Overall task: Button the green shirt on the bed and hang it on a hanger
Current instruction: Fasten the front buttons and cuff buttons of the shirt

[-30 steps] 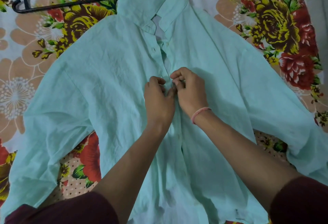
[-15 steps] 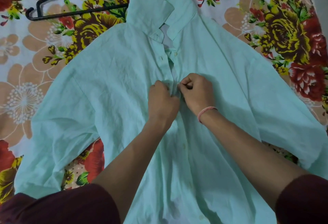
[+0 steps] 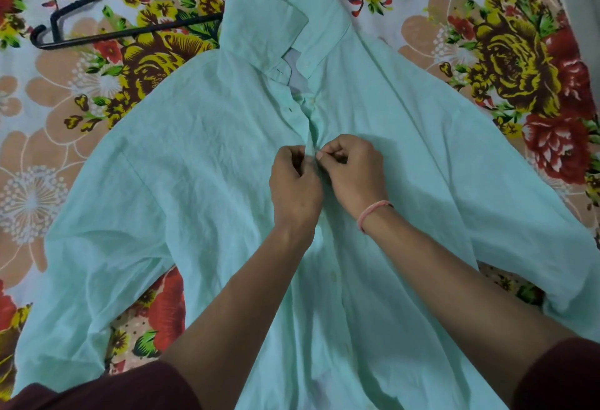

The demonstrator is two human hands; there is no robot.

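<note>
Maroon sleeves: sat at the very bottom, pushed up off both forearms.
Lower button: looked done up below the hands, but was hard to see well.
Left hand: curled tight and pinched one edge of the front strip between thumb and fingers.
Right hand: curled too, pinched the other edge right against the left hand, and hid the button being worked on.
Green shirt: lay flat and face up on the flowered bed sheet, sleeves spread out to both sides.
Which way: pointed hem toward the person and collar far away; ran long-ways from near to far, up the middle.
Top part: gaped open between hands and collar, so probably more buttons to do.
What could go wrong: could lose the button back through the hole if let go too soon; could pick the wrong hole and end up with a crooked front; could bunch the thin cloth with a hard tug.
Black hanger: lay far off on the left, right up against the collar, with no hand on it.
</note>
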